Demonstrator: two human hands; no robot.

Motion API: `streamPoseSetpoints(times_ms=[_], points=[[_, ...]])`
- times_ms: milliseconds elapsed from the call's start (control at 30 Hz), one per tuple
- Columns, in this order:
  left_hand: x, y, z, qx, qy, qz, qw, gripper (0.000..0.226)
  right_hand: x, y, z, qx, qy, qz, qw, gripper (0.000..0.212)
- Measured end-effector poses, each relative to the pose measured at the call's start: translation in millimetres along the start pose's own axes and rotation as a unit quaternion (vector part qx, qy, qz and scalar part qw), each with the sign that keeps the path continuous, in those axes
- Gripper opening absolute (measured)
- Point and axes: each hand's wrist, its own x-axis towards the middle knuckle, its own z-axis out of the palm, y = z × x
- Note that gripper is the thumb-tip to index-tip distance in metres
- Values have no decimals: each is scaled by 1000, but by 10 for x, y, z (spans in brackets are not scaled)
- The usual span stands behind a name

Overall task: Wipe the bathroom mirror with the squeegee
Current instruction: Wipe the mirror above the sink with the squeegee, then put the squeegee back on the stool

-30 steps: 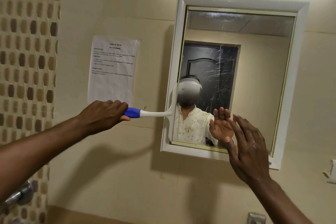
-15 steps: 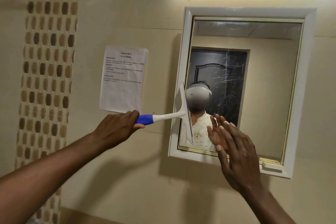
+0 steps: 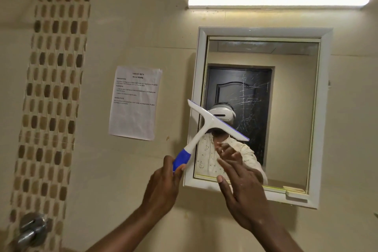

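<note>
Left hand (image 3: 163,188) at 6 o'clock, gripping blue handle of squeegee (image 3: 208,125). Squeegee tilted, blade slanting from 10 down to 4 o'clock across lower-left part of mirror (image 3: 290,120); contact with glass not determinable. Right hand (image 3: 243,192) at 5 o'clock, fingers straight, holding nothing, before mirror's lower frame. Scratch-like streaks at glass centre. Printed sheet (image 3: 135,102) at 9 o'clock of mirror.

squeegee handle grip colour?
Blue grip on a white squeegee, clearest in the head view.
</note>
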Motion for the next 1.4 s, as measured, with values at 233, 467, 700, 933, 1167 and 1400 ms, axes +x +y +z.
streamPoseSetpoints(times_ms=[233, 467, 700, 933, 1167, 1400], points=[[-181, 438, 401, -92, 1, -56, 994, 42, 80, -240, -39, 158, -65, 40, 984, 48], [-255, 754, 588, -161, 20, -88, 983, 30, 91, -247, -117, 290, -73, 105, 948, 25], [-241, 886, 657, -175, 24, -87, 980, 15, 154, -201, -172, 320, -83, 157, 931, 6], [-211, 757, 510, -137, 26, -25, 990, 32, 223, -156, -142, 309, -67, 128, 940, 12], [-322, 449, 225, -75, 18, -40, 996, 36, 288, -249, 10, 299, -93, 110, 943, 11], [-591, 42, -252, 14, 39, -63, 997, 31, 279, -550, 171, 358, -98, 82, 925, 21]])
